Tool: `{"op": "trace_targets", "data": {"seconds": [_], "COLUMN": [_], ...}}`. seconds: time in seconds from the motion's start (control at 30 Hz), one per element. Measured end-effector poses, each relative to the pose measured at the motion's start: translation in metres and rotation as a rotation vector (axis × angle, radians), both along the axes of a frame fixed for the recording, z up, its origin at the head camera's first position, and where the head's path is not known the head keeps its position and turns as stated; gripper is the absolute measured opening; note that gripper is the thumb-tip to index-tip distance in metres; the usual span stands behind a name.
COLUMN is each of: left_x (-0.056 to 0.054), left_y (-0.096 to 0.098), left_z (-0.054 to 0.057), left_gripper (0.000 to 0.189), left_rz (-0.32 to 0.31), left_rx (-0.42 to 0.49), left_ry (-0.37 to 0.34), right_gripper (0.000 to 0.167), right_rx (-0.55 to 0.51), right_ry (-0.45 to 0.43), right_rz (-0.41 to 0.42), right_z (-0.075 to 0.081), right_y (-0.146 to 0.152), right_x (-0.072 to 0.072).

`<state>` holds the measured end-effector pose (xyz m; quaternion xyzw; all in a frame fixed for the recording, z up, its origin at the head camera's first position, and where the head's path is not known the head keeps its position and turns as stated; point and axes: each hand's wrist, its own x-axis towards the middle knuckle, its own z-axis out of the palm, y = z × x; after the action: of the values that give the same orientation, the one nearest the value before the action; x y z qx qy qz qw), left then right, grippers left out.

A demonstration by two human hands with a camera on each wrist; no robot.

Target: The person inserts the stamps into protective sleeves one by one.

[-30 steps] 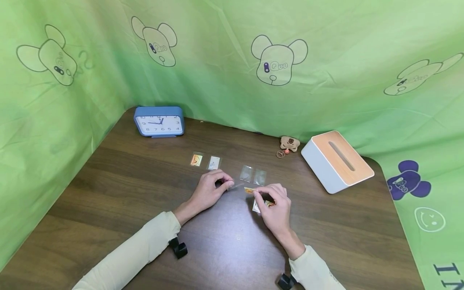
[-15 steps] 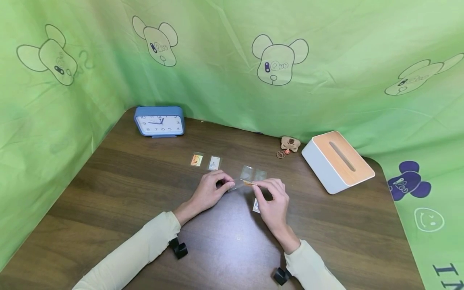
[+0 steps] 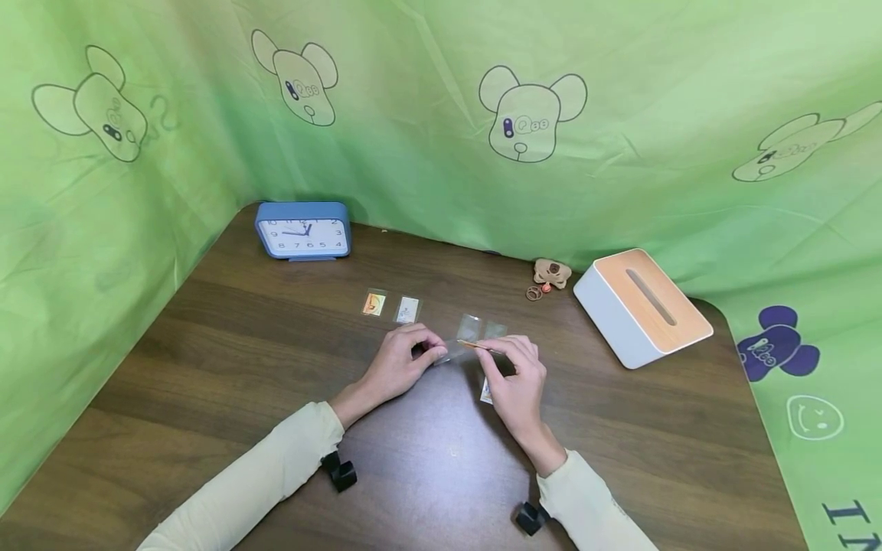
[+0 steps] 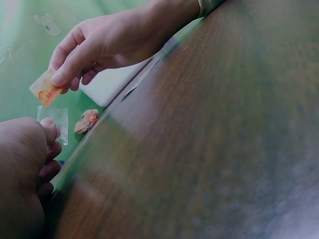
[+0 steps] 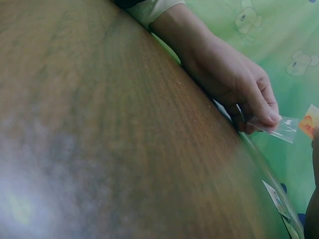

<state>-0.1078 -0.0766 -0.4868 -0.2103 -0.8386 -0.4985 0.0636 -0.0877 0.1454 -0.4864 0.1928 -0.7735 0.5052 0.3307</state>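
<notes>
My left hand [image 3: 400, 360] pinches a small clear plastic sleeve [image 4: 61, 119] between thumb and fingers. A small orange and yellow printed card [image 4: 45, 90] is pinched by my right hand [image 3: 520, 383], its lower corner close to the sleeve's upper edge in the left wrist view. In the head view the card appears edge-on, close over the sleeve. Another small white card [image 3: 486, 392] lies on the table, partly hidden by the right hand. Just beyond the hands are two clear sleeves [image 3: 470, 327], one partly covered by the right fingers.
Two sleeved cards, one orange [image 3: 374, 304] and one white [image 3: 407, 310], lie beyond the left hand. A blue clock [image 3: 303, 231] stands at the back left. At the back right are a brown bear-like trinket [image 3: 551, 273] and a tissue box [image 3: 623, 337] with a wooden lid.
The right hand has moved slightly forward and left, bringing the orange card to the sleeve and turning it edge-on in the head view. The left hand has stayed in place.
</notes>
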Motion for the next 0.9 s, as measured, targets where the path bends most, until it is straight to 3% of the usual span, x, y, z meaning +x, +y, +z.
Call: {"op": "trace_targets", "data": {"seconds": [0.2, 0.4, 0.53, 0.73, 0.9], "left_x": [0.001, -0.002, -0.004, -0.001, 0.0], "left_y": [0.0, -0.001, -0.001, 0.0, 0.0], "left_z": [-0.001, -0.009, -0.013, -0.007, -0.007], "left_gripper": [0.005, 0.006, 0.008, 0.005, 0.006], "left_rz": [-0.01, -0.025, -0.022, -0.002, -0.007], "left_rx": [0.014, 0.057, 0.056, 0.031, 0.037], "left_ry": [0.037, 0.098, 0.103, 0.07, 0.095], "right_gripper": [0.023, 0.021, 0.022, 0.021, 0.012], "right_rx": [0.032, 0.044, 0.046, 0.068, 0.087], "right_ry": [-0.022, -0.039, -0.047, -0.069, -0.091], "right_rz": [-0.015, -0.039, -0.042, -0.038, -0.026], "right_z": [-0.005, 0.002, 0.003, -0.002, -0.004], "right_y": [0.0, -0.004, -0.004, -0.001, 0.002], "right_x": [-0.001, 0.001, 0.001, 0.0, 0.0]}}
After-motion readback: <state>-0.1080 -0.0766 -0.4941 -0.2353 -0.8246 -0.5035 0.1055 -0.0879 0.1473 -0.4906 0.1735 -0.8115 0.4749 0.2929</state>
